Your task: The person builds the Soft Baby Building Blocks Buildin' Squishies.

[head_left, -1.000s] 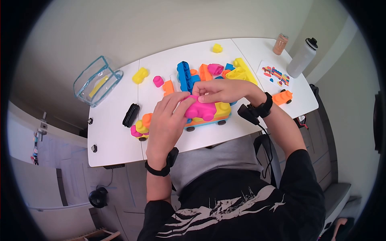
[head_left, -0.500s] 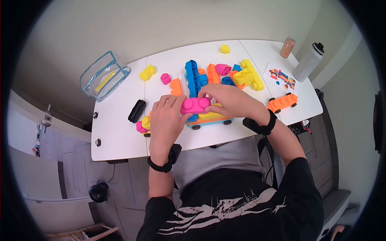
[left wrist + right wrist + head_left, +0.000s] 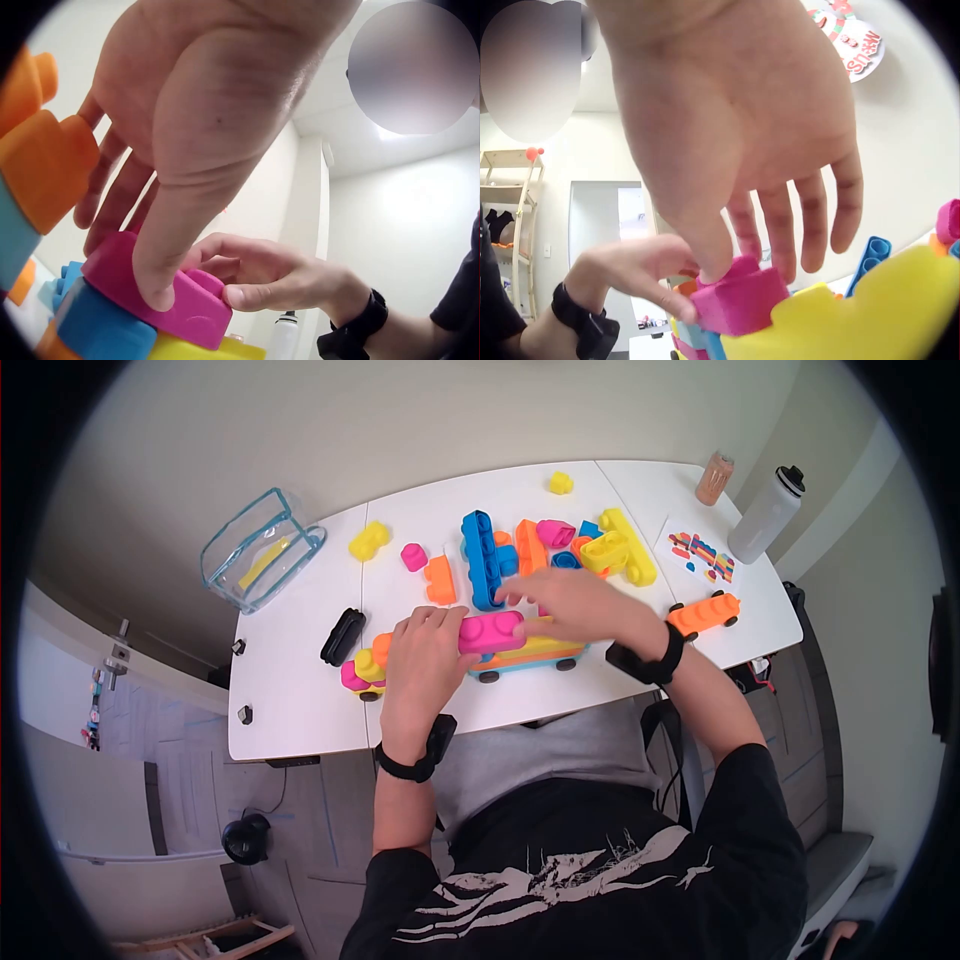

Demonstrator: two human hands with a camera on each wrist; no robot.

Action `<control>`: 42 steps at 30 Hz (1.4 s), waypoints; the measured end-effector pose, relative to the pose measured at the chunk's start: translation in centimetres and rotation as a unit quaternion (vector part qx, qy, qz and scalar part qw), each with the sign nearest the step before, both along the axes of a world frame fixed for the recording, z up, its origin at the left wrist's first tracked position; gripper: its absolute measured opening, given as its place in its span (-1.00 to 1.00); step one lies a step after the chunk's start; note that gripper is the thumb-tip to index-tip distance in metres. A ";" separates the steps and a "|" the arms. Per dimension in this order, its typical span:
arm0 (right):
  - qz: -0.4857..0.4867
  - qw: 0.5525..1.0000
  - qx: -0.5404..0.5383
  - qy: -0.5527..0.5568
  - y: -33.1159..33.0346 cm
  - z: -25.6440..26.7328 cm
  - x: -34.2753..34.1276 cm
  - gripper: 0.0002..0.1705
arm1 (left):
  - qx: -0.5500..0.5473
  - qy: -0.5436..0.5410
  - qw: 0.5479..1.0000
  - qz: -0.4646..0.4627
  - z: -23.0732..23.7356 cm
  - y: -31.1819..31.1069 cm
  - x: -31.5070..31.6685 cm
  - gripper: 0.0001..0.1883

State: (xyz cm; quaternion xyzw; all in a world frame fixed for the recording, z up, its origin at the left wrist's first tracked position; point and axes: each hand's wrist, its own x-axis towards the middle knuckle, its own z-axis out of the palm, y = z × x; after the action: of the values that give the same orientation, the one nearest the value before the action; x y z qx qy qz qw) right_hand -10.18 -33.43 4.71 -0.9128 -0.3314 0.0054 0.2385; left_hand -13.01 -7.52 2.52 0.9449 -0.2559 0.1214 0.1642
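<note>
A pink two-stud toy block (image 3: 492,632) sits over a blue block (image 3: 105,322) and beside a yellow block (image 3: 855,322) on a wheeled toy base (image 3: 530,664). My left hand (image 3: 425,660) pinches the pink block, its thumb on the near side and fingers behind. My right hand (image 3: 580,605) is at the block's right end, thumb right at the stud and the other fingers extended beyond it. Left of my left hand stands a smaller wheeled piece (image 3: 365,672) stacked with pink, yellow and orange blocks, partly hidden by that hand.
Behind the hands lie a long blue block (image 3: 482,560), orange blocks (image 3: 440,580) and yellow blocks (image 3: 628,550). An orange wheeled base (image 3: 703,616) and a picture sheet (image 3: 705,555) are at right, near a bottle (image 3: 768,515) and can (image 3: 714,478). A clear bag (image 3: 260,550) and black case (image 3: 343,637) are left.
The pink block has turned studs up and come down over the wheeled base. My right hand's fingers have spread and lifted away from it, while my left hand keeps its grip.
</note>
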 end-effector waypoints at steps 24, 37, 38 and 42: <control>-0.200 0.936 -0.268 -0.109 -4.0 -6.6 16.9 -0.70 | -0.079 -0.053 0.992 -0.079 3.7 1.7 -2.1 -0.47; -0.047 0.984 0.164 0.047 -9.0 3.1 2.6 -0.54 | -0.074 -0.053 0.993 -0.076 3.1 2.3 -1.8 -0.49; -0.021 0.982 0.161 0.095 -9.1 3.0 1.6 -0.52 | -0.075 -0.053 0.993 -0.075 3.1 2.3 -1.8 -0.49; 0.033 0.984 0.127 0.119 -8.4 2.3 -1.2 -0.48 | -0.074 -0.005 0.994 -0.074 3.1 1.8 -1.8 -0.57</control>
State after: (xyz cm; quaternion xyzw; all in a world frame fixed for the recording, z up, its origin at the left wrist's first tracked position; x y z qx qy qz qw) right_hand -11.35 -41.86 7.06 -0.8566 -0.3283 0.0798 0.3899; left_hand -14.77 -5.67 5.67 0.9079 -0.3167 0.1323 0.2405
